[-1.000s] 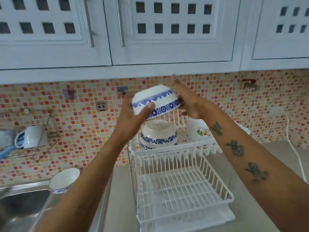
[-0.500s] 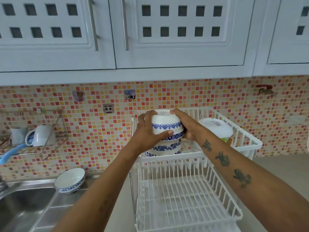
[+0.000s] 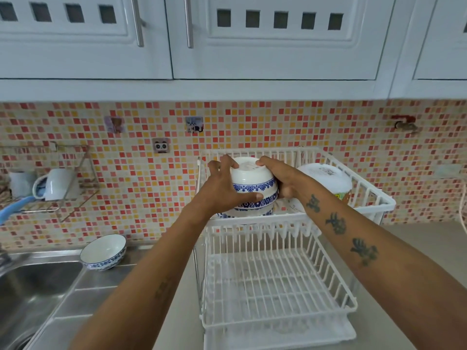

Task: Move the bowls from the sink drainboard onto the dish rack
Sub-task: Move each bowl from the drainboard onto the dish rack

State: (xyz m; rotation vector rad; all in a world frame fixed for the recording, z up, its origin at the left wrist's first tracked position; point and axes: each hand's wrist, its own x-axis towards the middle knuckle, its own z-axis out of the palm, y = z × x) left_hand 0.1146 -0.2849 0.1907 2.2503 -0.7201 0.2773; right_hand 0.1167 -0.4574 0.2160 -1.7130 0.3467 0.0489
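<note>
A white bowl with blue bands [image 3: 252, 181] sits upside down on another blue-patterned bowl [image 3: 249, 210] in the upper tier of the white dish rack [image 3: 374, 195]. My left hand [image 3: 222, 190] grips its left side, thumb across the front. My right hand [image 3: 280, 178] holds its right side and top edge. A second blue-rimmed bowl [image 3: 103, 251] stands upright on the steel drainboard [image 3: 83, 296] beside the sink. A white bowl with a coloured print [image 3: 328, 180] lies inverted at the right of the upper tier.
The rack's lower tier [image 3: 273, 281] holds nothing. The sink basin [image 3: 27, 291] is at the lower left. A wire wall shelf [image 3: 58, 178] carries a white mug. Cabinets hang low above the rack. A white cable [image 3: 463, 205] runs down the right edge.
Both hands brought the inverted bowl down from above the rack onto the bowl in the upper tier; it now rests stacked there, hands still around it.
</note>
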